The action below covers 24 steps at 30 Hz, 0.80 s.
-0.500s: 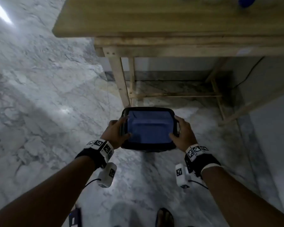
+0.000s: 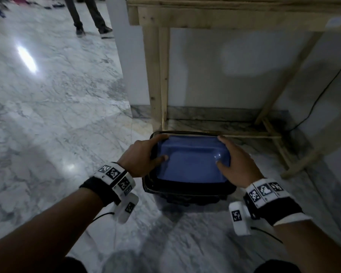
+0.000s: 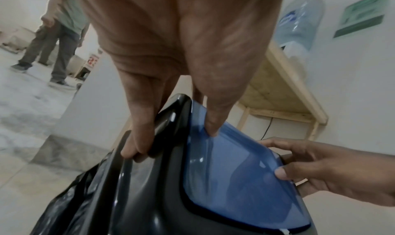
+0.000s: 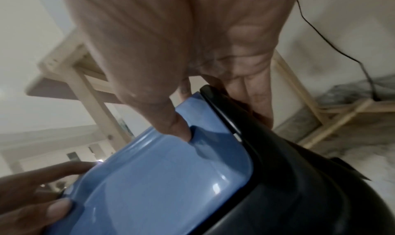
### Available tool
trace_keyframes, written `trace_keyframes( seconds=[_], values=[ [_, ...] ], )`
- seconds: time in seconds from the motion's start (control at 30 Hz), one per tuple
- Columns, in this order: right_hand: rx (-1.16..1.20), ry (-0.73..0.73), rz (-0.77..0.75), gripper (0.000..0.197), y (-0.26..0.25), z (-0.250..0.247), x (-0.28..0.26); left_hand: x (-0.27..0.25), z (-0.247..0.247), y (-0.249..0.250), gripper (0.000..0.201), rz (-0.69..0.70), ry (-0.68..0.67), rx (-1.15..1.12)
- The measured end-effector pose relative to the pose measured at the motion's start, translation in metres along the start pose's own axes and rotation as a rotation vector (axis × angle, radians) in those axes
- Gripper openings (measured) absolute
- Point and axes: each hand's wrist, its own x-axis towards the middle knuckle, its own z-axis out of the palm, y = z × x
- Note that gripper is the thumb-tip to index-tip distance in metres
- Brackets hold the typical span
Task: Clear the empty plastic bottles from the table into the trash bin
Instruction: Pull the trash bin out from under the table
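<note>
Head view showed my left hand (image 2: pixel 144 154) and my right hand (image 2: pixel 238 164) grasping the bin (image 2: pixel 187 192) by its two sides, each thumb pressed on the blue lid (image 2: pixel 191 160) and the other fingers curled around the black rim. Half a second before, the bin was farther below me and the table (image 2: pixel 224 14) top was in sight, with a blue cap on it. Now the bin was closer under my face, the floor (image 2: pixel 57 107) was nearer, and I saw only the table's frame and leg. I judged that I had bent down to the bin, not that it had travelled much. The bin stood just beside the table leg, with a black bag (image 3: pixel 70 196) hanging from under the rim. No bottle was in my hands or visible anywhere. I think the bin was only being made ready, and all bottles remained to be cleared.
</note>
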Motion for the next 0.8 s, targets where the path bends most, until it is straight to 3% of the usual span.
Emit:
trace_keyframes(
  seconds=[0.17,0.3,0.47,0.63,0.8],
  values=[
    [-0.005,0.098,-0.154,0.071,-0.048,0.005,-0.031,-0.047,-0.037,-0.020,0.063,-0.024,0.110,0.003],
    [-0.023,0.025,-0.259,0.071,-0.114,0.030,-0.042,-0.102,-0.084,-0.061,0.064,-0.106,0.157,0.041],
    [-0.007,-0.104,-0.345,0.070,-0.198,0.108,-0.027,-0.167,-0.116,-0.131,0.058,-0.304,0.235,0.145],
    [-0.034,-0.254,-0.326,0.066,-0.242,0.199,-0.009,-0.203,-0.094,-0.205,0.062,-0.504,0.179,0.153],
    [-0.029,-0.367,-0.243,0.063,-0.217,0.286,0.004,-0.215,-0.018,-0.265,0.066,-0.590,0.098,0.060]
  ],
)
